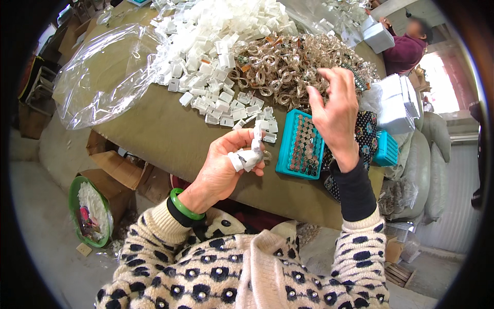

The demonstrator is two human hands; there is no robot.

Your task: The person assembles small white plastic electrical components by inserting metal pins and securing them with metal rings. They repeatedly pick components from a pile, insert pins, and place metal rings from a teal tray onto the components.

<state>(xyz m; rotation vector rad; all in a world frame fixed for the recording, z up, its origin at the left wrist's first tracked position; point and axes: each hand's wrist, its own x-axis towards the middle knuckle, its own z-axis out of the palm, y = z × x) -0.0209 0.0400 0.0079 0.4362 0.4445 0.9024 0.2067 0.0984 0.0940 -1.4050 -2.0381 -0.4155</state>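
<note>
A worker's left hand (218,162) holds a small white plastic piece (257,135) above the near edge of a table (170,129), its fingers drawn close around it; white wrapping (249,159) shows among them, and whether it covers a fingertip is impossible to tell. The right hand (337,113) hovers by a tangled heap of clear cable coils (283,64), thumb and forefinger wide apart. Just below that hand, a teal tray (284,149) carries rows of small round metal pieces (304,141), a dark patterned cloth (366,131) beside it. White plastic cases (206,56) spill across the table left of the coils, next to a crumpled clear plastic bag (105,77). To the right stand a second teal tray (386,148) and stacked white boxes (396,105); beyond, a person in a maroon top (405,55) sits near another white box (378,38). A green bangle (186,205) circles the worker's left wrist. On the floor at left, a green basket (73,208) holds white scraps (92,208).
</note>
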